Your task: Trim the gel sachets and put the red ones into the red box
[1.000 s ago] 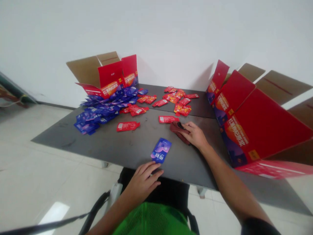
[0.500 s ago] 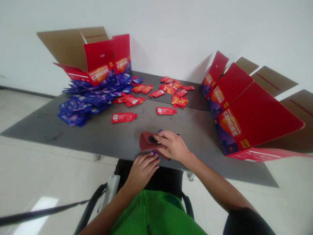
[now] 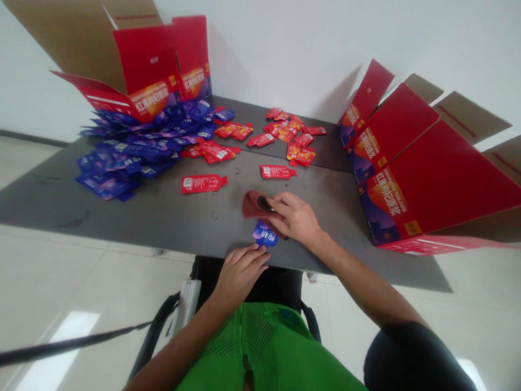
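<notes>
A blue sachet (image 3: pixel 264 235) with white lettering lies near the table's front edge. My left hand (image 3: pixel 242 267) rests flat at that edge, fingers stretched out and fingertips on the sachet's near end. My right hand (image 3: pixel 297 218) is closed on a reddish-brown cloth (image 3: pixel 253 206) with a black oval spot or knob at its top; what the black part is, I cannot make out. The cloth covers the far part of the sachet. Two red sachets, a left one (image 3: pixel 203 184) and a right one (image 3: pixel 278 172), lie flat just beyond my hands.
Blue sachets are heaped in a large pile (image 3: pixel 134 149) at the left, before an open red carton (image 3: pixel 148 65). Several red sachets (image 3: pixel 285 130) lie scattered at the back. Another open red carton (image 3: pixel 415 163) stands at the right of the grey table (image 3: pixel 175 228).
My right hand has moved the cloth away from me, baring more of the blue sachet near my left fingertips. My left hand stays at the table edge. The camera view has tilted down.
</notes>
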Tool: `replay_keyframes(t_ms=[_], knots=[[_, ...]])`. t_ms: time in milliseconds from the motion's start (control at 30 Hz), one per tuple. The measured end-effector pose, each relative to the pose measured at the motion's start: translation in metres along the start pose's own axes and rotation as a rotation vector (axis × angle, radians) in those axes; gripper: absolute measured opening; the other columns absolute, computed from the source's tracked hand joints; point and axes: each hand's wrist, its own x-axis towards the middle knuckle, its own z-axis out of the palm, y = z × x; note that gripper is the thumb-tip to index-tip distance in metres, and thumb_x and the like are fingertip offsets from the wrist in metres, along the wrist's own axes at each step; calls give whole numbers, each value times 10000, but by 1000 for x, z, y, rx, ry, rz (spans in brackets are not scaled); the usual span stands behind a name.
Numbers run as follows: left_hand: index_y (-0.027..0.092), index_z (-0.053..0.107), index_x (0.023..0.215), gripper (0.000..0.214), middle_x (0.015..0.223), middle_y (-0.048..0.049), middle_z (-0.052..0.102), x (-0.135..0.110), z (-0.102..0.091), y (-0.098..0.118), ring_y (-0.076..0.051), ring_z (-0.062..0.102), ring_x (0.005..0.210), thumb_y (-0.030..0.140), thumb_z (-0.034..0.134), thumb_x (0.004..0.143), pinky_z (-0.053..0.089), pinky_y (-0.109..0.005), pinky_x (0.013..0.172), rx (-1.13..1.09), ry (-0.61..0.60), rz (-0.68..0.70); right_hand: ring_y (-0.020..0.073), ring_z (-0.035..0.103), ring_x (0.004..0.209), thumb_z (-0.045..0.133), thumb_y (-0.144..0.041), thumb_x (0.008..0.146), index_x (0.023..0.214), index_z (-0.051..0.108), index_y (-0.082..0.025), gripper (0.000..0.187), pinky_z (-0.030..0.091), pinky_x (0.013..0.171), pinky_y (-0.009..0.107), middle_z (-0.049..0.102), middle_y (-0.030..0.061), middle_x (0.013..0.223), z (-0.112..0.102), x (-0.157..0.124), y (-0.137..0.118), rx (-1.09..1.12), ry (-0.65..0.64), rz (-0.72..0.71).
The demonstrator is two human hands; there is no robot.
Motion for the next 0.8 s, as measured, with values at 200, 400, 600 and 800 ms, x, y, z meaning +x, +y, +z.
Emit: replay_keyframes(t_ms=[200, 400, 600, 800], knots=[[267, 700, 1272, 292, 1265, -49, 726, -1, -1, 0, -236, 641, 1180, 271, 609, 995, 461, -407, 1032, -30, -26, -44, 212, 608, 1027, 547, -400, 1015, 1339, 651, -253, 370, 517, 846, 324, 659, 81, 1144, 24, -13, 3, 62, -109, -74], [239, 706, 1236, 259, 1246, -45, 736, 2, -3, 1, -246, 633, 1194, 256, 601, 1000, 459, -408, 1004, -20, -1, -13, 243, 602, 983, 566, -401, 1005, 1316, 672, -201, 385, 515, 854, 356, 660, 108, 1090, 7, 17, 48, -79, -14, 122], [249, 714, 1221, 249, 1198, -39, 750, 0, 0, 1, -241, 657, 1097, 279, 603, 1001, 460, -401, 965, 13, -25, -42, 216, 600, 1021, 545, -381, 1012, 1380, 615, -250, 397, 516, 862, 330, 655, 77, 1155, 15, -17, -22, 85, -102, -137], [263, 700, 1249, 269, 1258, -43, 727, 1, -1, 0, -246, 624, 1188, 266, 615, 994, 454, -412, 1009, -10, -24, -27, 227, 607, 979, 576, -389, 1001, 1320, 668, -216, 374, 517, 840, 337, 670, 95, 1079, 26, 5, 33, -35, -56, 58]])
